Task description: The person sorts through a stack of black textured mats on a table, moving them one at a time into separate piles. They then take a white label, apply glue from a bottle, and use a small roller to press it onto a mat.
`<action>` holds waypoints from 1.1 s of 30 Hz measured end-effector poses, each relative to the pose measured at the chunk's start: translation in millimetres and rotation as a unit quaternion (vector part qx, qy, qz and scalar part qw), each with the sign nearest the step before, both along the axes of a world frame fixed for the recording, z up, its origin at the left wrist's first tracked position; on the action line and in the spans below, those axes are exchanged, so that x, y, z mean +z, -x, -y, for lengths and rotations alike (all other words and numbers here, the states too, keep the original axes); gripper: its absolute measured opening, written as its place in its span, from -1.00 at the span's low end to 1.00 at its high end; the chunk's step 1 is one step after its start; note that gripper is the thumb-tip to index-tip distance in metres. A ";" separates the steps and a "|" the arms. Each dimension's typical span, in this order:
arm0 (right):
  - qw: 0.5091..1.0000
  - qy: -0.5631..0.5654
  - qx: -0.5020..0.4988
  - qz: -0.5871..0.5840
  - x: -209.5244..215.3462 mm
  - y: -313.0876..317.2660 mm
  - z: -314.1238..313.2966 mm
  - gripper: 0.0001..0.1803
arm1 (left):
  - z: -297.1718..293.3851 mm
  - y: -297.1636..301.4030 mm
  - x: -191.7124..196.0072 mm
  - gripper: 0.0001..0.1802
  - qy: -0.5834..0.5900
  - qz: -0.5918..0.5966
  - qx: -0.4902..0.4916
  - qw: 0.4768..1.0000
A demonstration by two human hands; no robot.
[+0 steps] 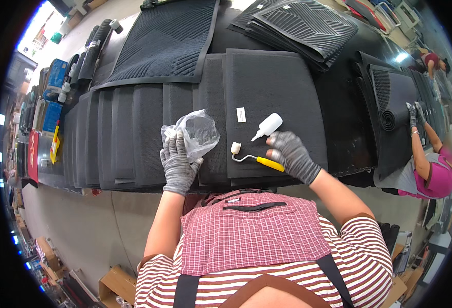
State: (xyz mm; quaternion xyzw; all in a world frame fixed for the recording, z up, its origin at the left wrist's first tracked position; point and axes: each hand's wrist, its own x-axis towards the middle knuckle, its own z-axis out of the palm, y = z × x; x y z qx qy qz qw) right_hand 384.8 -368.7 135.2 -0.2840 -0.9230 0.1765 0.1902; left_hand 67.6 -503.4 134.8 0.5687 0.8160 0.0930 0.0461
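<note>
My left hand (pixel 179 167), in a grey striped glove, lies with outstretched fingers against the near left edge of a clear plastic bag (pixel 201 134). Something small and white shows at its fingertips, too unclear to name. My right hand (pixel 293 155), gloved alike with some fingertips bare, is open with its fingers apart. Just beyond it a white squeeze bottle (pixel 270 124) lies tilted, its nozzle toward the near left. Beside the right fingers rests a small roller with a yellow handle (pixel 270 164). A white label (pixel 241 114) sits on the dark mat (pixel 272 77) under these things.
Overlapping dark mats (pixel 118 136) spread leftward along the table. A ribbed mat (pixel 164 41) lies at the back, and patterned mats (pixel 303 25) are stacked at the far right. To the right, a co-worker's gloved hands (pixel 415 114) touch a rolled mat (pixel 398 110).
</note>
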 end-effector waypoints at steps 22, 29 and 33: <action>0.724 0.587 -0.187 -0.310 22.0 71.0 -50.1 -0.45 | 4.1 36.6 -30.4 -0.35 -0.153 0.003 -0.130 0.980; 0.770 0.518 -0.232 -0.293 10.7 128.3 -62.0 -0.57 | -3.0 42.9 -57.0 -0.31 -0.132 0.082 -0.077 0.985; 0.886 0.358 -0.222 -0.192 1.5 160.1 -58.8 -0.62 | -4.4 44.2 -58.6 -0.33 -0.127 0.081 -0.070 0.986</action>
